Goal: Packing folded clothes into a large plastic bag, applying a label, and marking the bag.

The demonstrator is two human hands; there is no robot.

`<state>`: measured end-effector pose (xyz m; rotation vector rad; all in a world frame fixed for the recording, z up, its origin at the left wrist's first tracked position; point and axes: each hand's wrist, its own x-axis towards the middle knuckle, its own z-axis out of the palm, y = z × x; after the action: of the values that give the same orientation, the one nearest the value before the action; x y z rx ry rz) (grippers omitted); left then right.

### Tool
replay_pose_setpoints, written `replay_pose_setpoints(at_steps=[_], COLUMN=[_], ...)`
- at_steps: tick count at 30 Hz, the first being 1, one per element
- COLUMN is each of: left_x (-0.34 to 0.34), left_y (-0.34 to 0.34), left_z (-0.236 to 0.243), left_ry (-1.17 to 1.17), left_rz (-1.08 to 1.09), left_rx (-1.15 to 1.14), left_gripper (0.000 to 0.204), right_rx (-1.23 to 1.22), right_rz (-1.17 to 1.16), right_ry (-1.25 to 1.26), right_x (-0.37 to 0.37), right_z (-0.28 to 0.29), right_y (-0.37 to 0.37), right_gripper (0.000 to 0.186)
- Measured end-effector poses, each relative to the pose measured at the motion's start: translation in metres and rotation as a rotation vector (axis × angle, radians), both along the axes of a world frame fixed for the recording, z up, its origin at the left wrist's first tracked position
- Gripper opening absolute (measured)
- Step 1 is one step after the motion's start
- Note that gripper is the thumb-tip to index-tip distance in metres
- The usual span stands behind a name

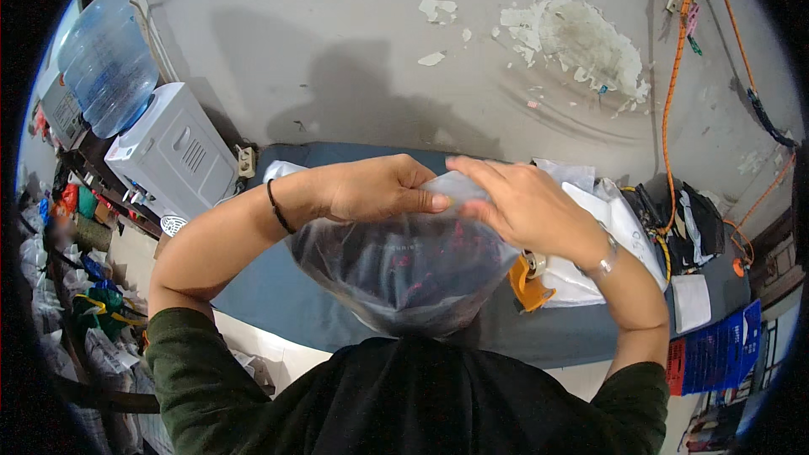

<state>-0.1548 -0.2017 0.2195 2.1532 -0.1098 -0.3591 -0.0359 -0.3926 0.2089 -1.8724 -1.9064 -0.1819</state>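
Note:
A translucent plastic bag [396, 274] hangs in front of my chest, above the table. Something dark with pink marks shows through it, but its kind I cannot make out. My left hand [375, 190] is closed on the bag's upper edge, its thumb lying along the film and a black band round the wrist. At the same edge, further right, my right hand [527, 206] has the film between thumb and fingers. A silvery bracelet circles that wrist. The right fingertips are close to the left thumb, and part of the left fingers is hidden.
On the grey-blue table [278, 274], an orange tape dispenser [531, 286] lies beside white packages [581, 265]. Black items [699, 227] and orange cords [674, 109] are at the right. A water dispenser [177, 160] stands left, near heaped bags [93, 312]. The wall closes the far side.

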Motion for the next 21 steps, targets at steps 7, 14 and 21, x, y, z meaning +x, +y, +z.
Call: replay_pose_setpoints(at_steps=[7,14,21], left_x=[-0.055,-0.074,-0.015], left_y=[0.052,0.013,-0.007], left_z=[0.001,-0.006,-0.036], left_ry=[-0.389,-0.899,-0.528], left_rz=[0.064,0.493,0.16], left_rx=[0.669,1.174,0.583], left_gripper=[0.047,0.037,0.042], right_rx=[-0.278,-0.494,-0.572], right_rz=[0.022,0.061,0.109], right_ry=[0.309,0.471,0.786], right_x=[0.026,0.052,0.05], right_z=[0.001,-0.009,-0.008], right_y=[0.006,0.024,0.018], right_gripper=[0.036,0.047,0.038])
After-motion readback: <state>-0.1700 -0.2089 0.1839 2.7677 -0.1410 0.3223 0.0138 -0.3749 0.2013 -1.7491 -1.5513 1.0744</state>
